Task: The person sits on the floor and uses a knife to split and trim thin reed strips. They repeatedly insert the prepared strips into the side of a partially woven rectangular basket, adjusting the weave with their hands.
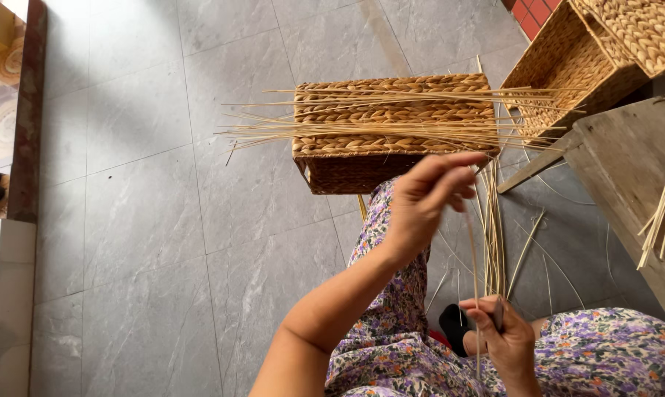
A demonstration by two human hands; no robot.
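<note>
My left hand is raised, its fingers pinching the top of a thin pale reed strand that runs down to my right hand. My right hand grips a small dark tool, likely a knife, against the strand's lower part, above my floral-patterned lap. Just beyond my left hand stands a woven rectangular basket turned bottom up, with a bundle of long thin reeds lying across it.
Two more woven baskets stand at the upper right beside a wooden bench with several reeds draped over it. Loose reeds lie on the grey tiled floor. A dark shoe shows near my knees.
</note>
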